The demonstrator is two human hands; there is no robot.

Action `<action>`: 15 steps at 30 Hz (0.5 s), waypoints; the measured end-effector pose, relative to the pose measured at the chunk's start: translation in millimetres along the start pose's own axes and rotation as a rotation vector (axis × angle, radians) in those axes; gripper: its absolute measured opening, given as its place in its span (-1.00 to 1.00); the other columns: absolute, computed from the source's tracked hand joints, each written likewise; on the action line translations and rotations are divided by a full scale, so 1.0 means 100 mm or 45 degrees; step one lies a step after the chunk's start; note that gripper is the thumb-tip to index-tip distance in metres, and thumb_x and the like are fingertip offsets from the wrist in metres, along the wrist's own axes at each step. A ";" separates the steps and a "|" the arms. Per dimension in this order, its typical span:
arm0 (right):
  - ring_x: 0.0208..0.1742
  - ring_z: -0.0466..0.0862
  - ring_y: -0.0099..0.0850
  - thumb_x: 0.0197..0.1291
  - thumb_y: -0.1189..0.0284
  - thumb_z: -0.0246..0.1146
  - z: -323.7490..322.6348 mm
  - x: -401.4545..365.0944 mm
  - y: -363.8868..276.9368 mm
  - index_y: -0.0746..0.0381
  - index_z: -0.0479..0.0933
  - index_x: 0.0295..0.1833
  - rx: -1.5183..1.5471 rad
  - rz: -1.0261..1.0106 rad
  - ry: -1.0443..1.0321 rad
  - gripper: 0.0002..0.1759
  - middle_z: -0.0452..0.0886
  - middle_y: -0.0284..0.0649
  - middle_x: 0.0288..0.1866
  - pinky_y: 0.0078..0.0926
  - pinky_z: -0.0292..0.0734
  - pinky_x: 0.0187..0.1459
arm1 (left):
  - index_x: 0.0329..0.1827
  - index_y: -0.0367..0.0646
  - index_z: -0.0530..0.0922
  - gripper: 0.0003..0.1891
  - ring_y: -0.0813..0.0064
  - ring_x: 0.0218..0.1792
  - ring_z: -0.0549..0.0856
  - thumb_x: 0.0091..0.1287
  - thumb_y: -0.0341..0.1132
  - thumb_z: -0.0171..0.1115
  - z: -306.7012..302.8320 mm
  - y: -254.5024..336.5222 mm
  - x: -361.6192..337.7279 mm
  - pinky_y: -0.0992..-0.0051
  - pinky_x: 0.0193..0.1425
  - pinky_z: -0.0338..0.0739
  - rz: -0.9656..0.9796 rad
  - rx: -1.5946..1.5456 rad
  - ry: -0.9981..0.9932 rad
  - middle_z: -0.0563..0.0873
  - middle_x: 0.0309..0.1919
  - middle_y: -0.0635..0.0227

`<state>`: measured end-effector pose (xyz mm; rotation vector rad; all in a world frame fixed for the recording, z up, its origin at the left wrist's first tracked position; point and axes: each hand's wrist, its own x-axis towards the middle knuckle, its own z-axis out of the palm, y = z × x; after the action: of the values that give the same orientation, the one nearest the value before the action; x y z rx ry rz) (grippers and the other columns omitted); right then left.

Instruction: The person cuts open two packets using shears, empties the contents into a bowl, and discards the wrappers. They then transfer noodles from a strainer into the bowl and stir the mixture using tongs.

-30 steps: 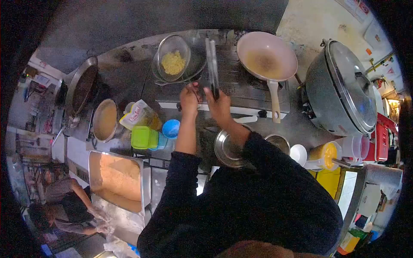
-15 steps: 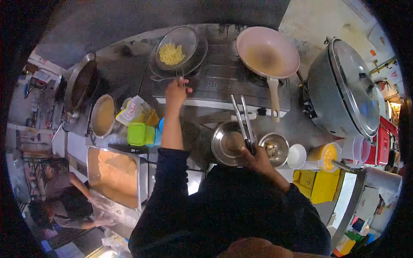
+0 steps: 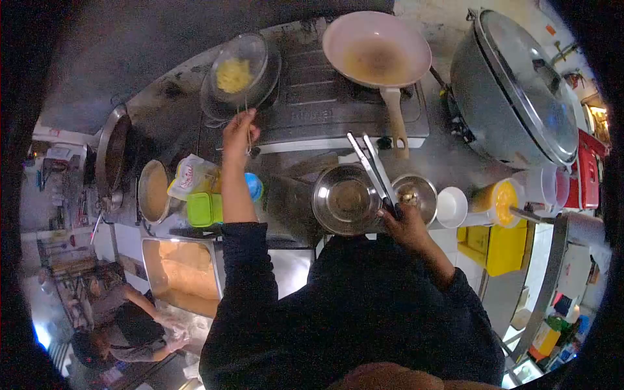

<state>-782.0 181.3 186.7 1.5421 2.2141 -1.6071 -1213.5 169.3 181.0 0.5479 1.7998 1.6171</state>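
My left hand (image 3: 239, 135) is closed round the handle of a mesh strainer (image 3: 250, 55), which carries pale yellow pieces (image 3: 234, 76). The strainer is over a dark pan (image 3: 273, 78) on the stove's left burner. In my right hand (image 3: 406, 227) are metal tongs (image 3: 374, 166) with black grips, their arms slightly apart and pointing up and away from me. Below the tongs stand a wide steel bowl (image 3: 325, 211) and a smaller steel bowl (image 3: 426, 188) with a few small bits in it.
A pink frying pan (image 3: 416, 45) rests on the right burner, beside a large lidded pot (image 3: 481, 97). White bowl (image 3: 452, 208) and a container of yellow liquid (image 3: 504, 198) stand right. Left are a green-lidded box (image 3: 201, 209), a bag (image 3: 194, 177) and an orange-filled tray (image 3: 218, 270). Another person (image 3: 130, 325) works lower left.
The view has shifted, so the stove sits higher and further left in it. Both hands keep hold of the strainer and the tongs. The other person's arms have moved.
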 end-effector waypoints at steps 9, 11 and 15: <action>-0.43 0.64 -0.39 0.34 0.19 0.31 0.12 -0.28 0.59 0.35 0.56 -0.11 0.162 -0.429 0.188 -0.62 0.64 -0.18 -0.47 -0.33 0.54 -0.32 | -0.03 -0.08 0.49 -0.76 0.77 -0.71 0.23 0.51 -0.09 0.14 -0.35 -0.11 0.10 0.67 -0.70 0.09 -0.243 -0.434 -0.371 0.31 -0.60 0.62; -0.43 0.64 -0.40 0.33 0.15 0.32 -0.12 -0.47 0.44 0.36 0.55 -0.10 0.225 -0.188 -0.077 -0.58 0.63 -0.19 -0.42 -0.35 0.55 -0.31 | -0.08 -0.06 0.47 -0.69 0.79 -0.70 0.23 0.48 0.00 0.15 -0.49 -0.05 0.20 0.70 -0.70 0.09 -0.483 -0.817 -0.589 0.30 -0.60 0.63; -0.37 0.65 -0.35 0.33 0.11 0.31 -0.23 -0.62 0.82 0.38 0.57 -0.07 0.196 -0.362 -0.097 -0.53 0.64 -0.15 -0.37 -0.29 0.56 -0.23 | -0.13 -0.08 0.47 -0.66 0.81 -0.68 0.24 0.46 0.04 0.14 -0.33 -0.15 0.03 0.72 -0.68 0.12 -0.450 -0.911 -0.643 0.30 -0.59 0.64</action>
<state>-681.4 154.6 169.9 1.2112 2.4081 -1.9167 -1237.6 145.5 166.3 0.2451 0.8129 1.5547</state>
